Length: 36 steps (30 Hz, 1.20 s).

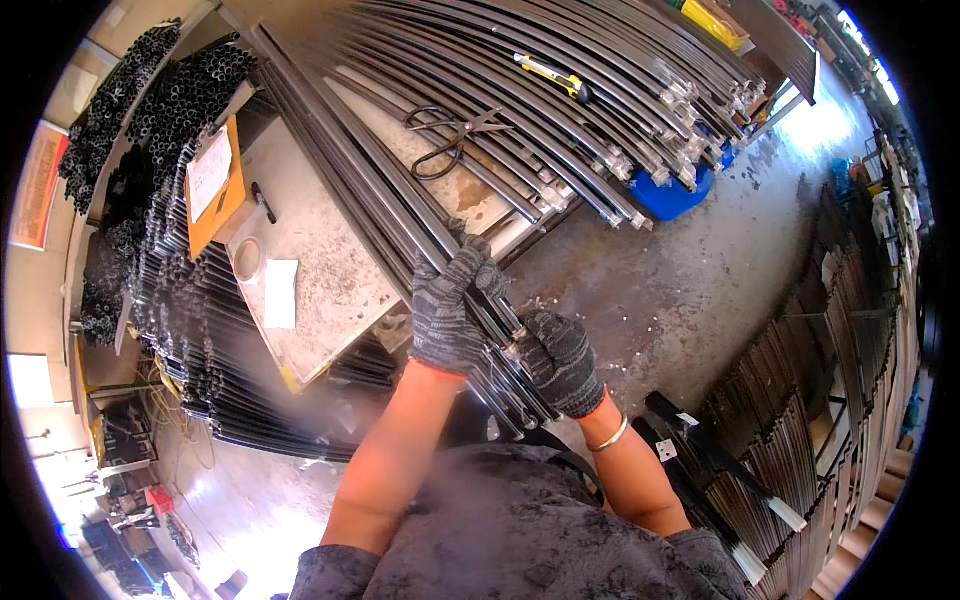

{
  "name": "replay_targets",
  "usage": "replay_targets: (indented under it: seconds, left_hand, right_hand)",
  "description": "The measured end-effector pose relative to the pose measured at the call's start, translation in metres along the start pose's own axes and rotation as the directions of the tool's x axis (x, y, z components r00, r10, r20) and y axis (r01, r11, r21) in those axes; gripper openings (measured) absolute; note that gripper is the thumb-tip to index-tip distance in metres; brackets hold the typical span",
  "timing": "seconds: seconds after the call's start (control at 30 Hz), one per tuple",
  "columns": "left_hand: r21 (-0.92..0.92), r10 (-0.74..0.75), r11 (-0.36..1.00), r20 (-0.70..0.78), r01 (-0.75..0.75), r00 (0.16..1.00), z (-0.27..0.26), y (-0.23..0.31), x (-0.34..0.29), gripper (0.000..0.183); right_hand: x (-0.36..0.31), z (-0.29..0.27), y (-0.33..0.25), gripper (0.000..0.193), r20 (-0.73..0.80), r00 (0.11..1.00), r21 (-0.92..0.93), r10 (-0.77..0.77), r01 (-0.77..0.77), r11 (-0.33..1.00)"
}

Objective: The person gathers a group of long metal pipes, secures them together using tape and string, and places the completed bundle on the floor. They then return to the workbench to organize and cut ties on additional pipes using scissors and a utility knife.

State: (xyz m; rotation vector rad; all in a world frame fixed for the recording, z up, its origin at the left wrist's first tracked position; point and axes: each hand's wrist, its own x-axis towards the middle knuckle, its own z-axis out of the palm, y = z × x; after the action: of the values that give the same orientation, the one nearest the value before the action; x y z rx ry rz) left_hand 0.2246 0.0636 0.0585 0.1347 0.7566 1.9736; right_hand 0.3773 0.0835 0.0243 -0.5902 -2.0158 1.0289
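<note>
My left hand (448, 305), in a grey knitted glove, grips a bundle of long dark metal rods (380, 200) that runs from the far workbench down toward my body. Its fingers curl over the top of the bundle. My right hand (562, 360), gloved the same way and with a bangle on the wrist, closes around the near ends of the same rods, just right of the left hand. The rod ends stick out below both hands, in front of my patterned grey shirt.
A worn metal workbench (320, 270) carries black scissors (450, 140), a yellow utility knife (552, 77), a clipboard (215, 180) and a tape roll (247, 258). Many more rods (560, 110) lie fanned across it. Tube stacks (160, 110) stand at left, rod racks (800, 400) at right, a blue bin (668, 195) beyond.
</note>
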Motion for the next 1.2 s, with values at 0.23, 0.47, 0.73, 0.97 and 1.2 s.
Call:
replay_targets:
  seconds: [0.23, 0.47, 0.73, 0.97, 1.2]
  left_hand:
    - [0.235, 0.325, 0.916, 0.041, -0.325, 0.945, 0.016, 0.033, 0.017, 0.025]
    - [-0.003, 0.179, 0.983, 0.186, -0.182, 0.966, 0.03, 0.051, 0.02, 0.018]
    - [-0.047, 0.131, 0.991, 0.197, -0.124, 0.972, 0.03, 0.031, 0.017, 0.026]
    - [0.186, 0.141, 0.969, 0.118, -0.162, 0.983, 0.032, 0.036, 0.004, 0.032]
    - [0.204, 0.448, 0.85, 0.204, -0.485, 0.871, 0.005, 0.112, 0.028, 0.032]
  right_hand:
    - [-0.021, -0.013, -0.03, 0.014, 0.059, 0.975, 0.079, 0.214, -0.219, 0.973]
    - [-0.02, -0.057, -0.013, 0.016, 0.323, 0.819, -0.432, 0.475, -0.319, 0.843]
    - [0.01, -0.003, -0.009, 0.03, 0.088, 0.996, 0.21, -0.027, 0.008, 0.978]
    - [0.006, 0.026, -0.015, 0.019, -0.025, 0.967, -0.057, -0.252, 0.251, 0.966]
    - [-0.028, -0.006, -0.047, 0.015, 0.347, 0.864, 0.4, 0.363, -0.487, 0.777]
